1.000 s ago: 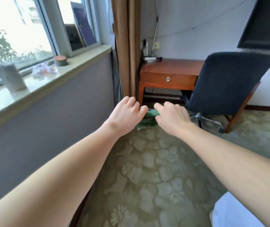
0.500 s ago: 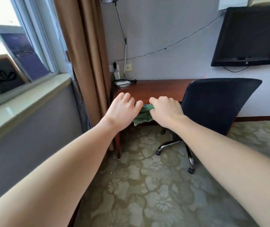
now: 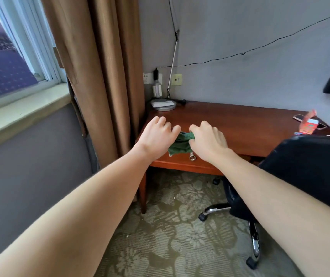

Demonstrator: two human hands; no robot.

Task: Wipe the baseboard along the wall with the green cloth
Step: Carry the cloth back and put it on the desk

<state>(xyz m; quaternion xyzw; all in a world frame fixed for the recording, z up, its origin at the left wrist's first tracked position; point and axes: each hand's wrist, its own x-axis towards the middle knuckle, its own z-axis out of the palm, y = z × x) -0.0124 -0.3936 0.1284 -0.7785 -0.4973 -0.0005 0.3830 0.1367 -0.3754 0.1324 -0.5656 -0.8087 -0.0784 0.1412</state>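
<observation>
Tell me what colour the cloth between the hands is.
Dark green; the head view shows the cloth best, between the left hand and right hand.

Cannot read any text, label, brand, number or sign here. Some print on the red and white box near the right edge of the desk, but motion-blurred past reading. Faint marks on the white card lying on the round lamp base at the desk's back left corner, too small to make out. Nothing legible on the wall socket or the switch plate above that corner.
</observation>
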